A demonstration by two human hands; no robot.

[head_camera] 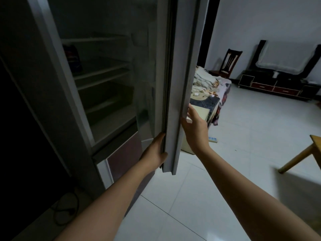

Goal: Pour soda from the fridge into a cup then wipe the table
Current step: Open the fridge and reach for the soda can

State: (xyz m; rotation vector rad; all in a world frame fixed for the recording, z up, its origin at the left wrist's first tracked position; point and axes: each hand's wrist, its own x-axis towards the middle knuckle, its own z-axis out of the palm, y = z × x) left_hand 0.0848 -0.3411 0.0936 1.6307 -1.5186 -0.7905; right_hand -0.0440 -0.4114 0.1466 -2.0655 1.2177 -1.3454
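- White floor tiles [243,136] lay right of our fridge door [175,84].
- Left hand [154,152] gripped its bottom edge; right hand [194,126] pressed flat outside.
- A dark bottle [72,58] stood left, nearer our left hand.

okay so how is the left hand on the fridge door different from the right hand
The left hand sits lower, near the bottom corner of the fridge door, while the right hand is higher up. The left hand grips the door's inner, seal side with its thumb curled round the edge; the right hand lies against the outer face with straighter fingers. Both touch the same open door.
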